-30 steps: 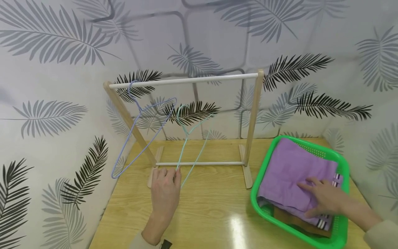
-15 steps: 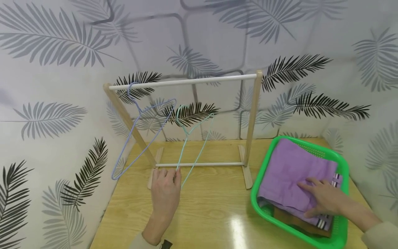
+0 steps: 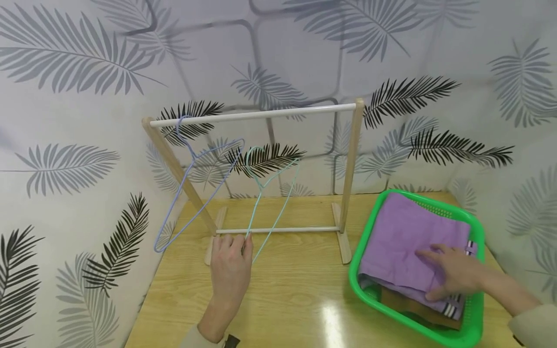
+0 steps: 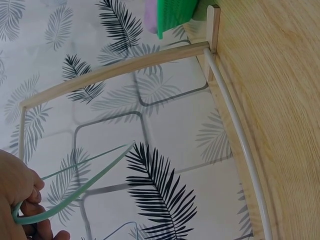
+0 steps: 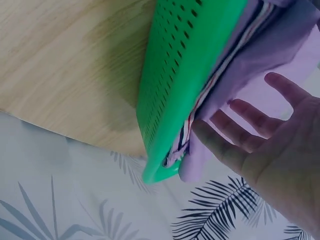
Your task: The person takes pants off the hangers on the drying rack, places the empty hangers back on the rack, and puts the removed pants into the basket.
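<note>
My left hand [image 3: 231, 268] pinches a mint-green hanger [image 3: 256, 208] by its near side, holding it up in front of the rack. In the left wrist view, curled fingers [image 4: 37, 192] wrap the hanger's lower corner. My right hand [image 3: 457, 270] is over the green basket [image 3: 356, 270] with its fingers spread, just above or lightly touching the folded purple garment [image 3: 404, 237]. Striped trim shows at that garment's right edge. The right wrist view shows the loosely extended fingers [image 5: 220, 145] beside the purple cloth [image 5: 280, 70], gripping nothing.
A small wooden rack [image 3: 351, 169] with white rods stands on the wooden table [image 3: 278, 299] against a leaf-patterned wall. A blue-purple hanger [image 3: 193, 159] hangs at the left of its top rod. Brown cloth [image 3: 404, 304] lies under the purple garment.
The right hand has lifted or shifted very slightly over the purple garment. The left hand and its hanger stay in place; the whole head view has drifted a little left.
</note>
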The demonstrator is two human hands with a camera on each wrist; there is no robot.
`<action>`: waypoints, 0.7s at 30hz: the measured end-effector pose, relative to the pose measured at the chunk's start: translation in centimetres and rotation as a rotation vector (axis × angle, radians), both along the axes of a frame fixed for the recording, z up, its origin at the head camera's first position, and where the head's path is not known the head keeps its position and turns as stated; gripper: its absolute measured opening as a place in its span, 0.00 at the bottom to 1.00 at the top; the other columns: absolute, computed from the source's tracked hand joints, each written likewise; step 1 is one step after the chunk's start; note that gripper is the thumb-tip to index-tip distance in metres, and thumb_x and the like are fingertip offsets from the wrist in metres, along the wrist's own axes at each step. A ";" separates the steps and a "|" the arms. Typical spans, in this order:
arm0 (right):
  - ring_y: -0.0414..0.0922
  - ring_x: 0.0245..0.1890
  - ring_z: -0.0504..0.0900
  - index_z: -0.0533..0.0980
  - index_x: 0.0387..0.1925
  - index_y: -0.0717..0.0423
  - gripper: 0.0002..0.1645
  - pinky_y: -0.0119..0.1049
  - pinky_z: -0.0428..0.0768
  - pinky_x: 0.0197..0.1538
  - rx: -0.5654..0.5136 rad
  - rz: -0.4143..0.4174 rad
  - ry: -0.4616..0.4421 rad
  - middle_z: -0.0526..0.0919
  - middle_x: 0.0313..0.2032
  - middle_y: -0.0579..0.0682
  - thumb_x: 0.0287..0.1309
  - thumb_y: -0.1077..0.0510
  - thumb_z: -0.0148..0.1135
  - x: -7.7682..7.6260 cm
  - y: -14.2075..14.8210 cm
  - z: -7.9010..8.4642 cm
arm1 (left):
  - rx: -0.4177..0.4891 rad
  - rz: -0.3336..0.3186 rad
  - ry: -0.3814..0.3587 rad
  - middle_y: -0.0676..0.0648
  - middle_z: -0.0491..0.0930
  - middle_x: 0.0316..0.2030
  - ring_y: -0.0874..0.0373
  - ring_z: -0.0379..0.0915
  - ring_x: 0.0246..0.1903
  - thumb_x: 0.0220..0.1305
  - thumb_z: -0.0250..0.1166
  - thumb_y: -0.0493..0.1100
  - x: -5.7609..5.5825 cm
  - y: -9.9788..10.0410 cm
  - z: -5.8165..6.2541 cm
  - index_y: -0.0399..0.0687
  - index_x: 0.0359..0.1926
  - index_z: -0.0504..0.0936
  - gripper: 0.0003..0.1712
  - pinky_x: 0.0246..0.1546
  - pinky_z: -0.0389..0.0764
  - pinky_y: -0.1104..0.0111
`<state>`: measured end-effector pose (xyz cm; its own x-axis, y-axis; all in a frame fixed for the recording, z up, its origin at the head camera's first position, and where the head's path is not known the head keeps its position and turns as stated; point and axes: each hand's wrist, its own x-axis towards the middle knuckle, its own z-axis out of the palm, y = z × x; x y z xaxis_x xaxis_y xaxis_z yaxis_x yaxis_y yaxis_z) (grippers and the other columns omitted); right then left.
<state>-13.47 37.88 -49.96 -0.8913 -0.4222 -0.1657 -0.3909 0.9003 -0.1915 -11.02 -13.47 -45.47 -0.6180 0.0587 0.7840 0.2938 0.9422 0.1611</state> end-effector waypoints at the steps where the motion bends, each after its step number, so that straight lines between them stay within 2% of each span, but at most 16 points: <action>1: 0.79 0.53 0.79 0.72 0.71 0.58 0.67 0.73 0.80 0.47 -0.005 0.000 -0.006 0.72 0.65 0.78 0.34 0.25 0.82 -0.1 0.1 0.3 | 0.004 -0.001 -0.002 0.48 0.69 0.16 0.59 0.55 0.22 0.60 0.75 0.32 0.0 0.0 0.0 0.39 0.20 0.78 0.16 0.30 0.62 0.67; 5: 0.76 0.52 0.81 0.71 0.71 0.61 0.67 0.70 0.82 0.46 -0.027 0.007 0.006 0.71 0.65 0.79 0.35 0.28 0.83 -0.6 0.1 1.4 | 0.013 -0.002 -0.013 0.47 0.69 0.15 0.58 0.55 0.22 0.61 0.74 0.34 0.0 0.1 0.1 0.40 0.19 0.77 0.17 0.30 0.62 0.67; 8: 0.73 0.52 0.83 0.70 0.71 0.63 0.69 0.63 0.85 0.44 -0.049 0.016 0.054 0.72 0.65 0.79 0.33 0.27 0.83 -1.1 -0.2 2.4 | 0.011 -0.004 -0.017 0.47 0.69 0.15 0.57 0.55 0.22 0.62 0.74 0.34 0.0 0.1 0.2 0.40 0.19 0.77 0.18 0.30 0.61 0.66; 10: 0.73 0.52 0.83 0.71 0.71 0.64 0.70 0.62 0.85 0.44 -0.066 0.027 0.104 0.72 0.64 0.79 0.33 0.26 0.83 -1.5 -0.5 3.1 | 0.011 -0.004 -0.015 0.47 0.69 0.15 0.57 0.54 0.22 0.62 0.74 0.34 0.0 0.1 0.3 0.40 0.18 0.76 0.19 0.30 0.61 0.66; 15: 0.78 0.56 0.80 0.71 0.70 0.63 0.69 0.69 0.82 0.50 -0.064 0.053 0.221 0.74 0.65 0.77 0.33 0.27 0.84 -2.7 -1.4 4.7 | 0.017 -0.006 -0.004 0.48 0.68 0.15 0.59 0.53 0.22 0.60 0.75 0.32 0.0 0.1 0.2 0.41 0.17 0.76 0.19 0.30 0.61 0.66; 21: 0.78 0.64 0.75 0.68 0.74 0.61 0.65 0.73 0.76 0.59 -0.094 0.023 0.240 0.73 0.68 0.74 0.45 0.26 0.78 -3.6 -2.9 6.8 | 0.020 -0.003 -0.004 0.48 0.69 0.15 0.58 0.54 0.23 0.60 0.75 0.33 0.0 0.2 0.2 0.40 0.19 0.78 0.17 0.30 0.61 0.66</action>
<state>-17.11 35.02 -43.17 -0.8901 -0.4467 0.0902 -0.4557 0.8731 -0.1735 -11.01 -13.27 -45.25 -0.6211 0.0445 0.7825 0.2957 0.9379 0.1814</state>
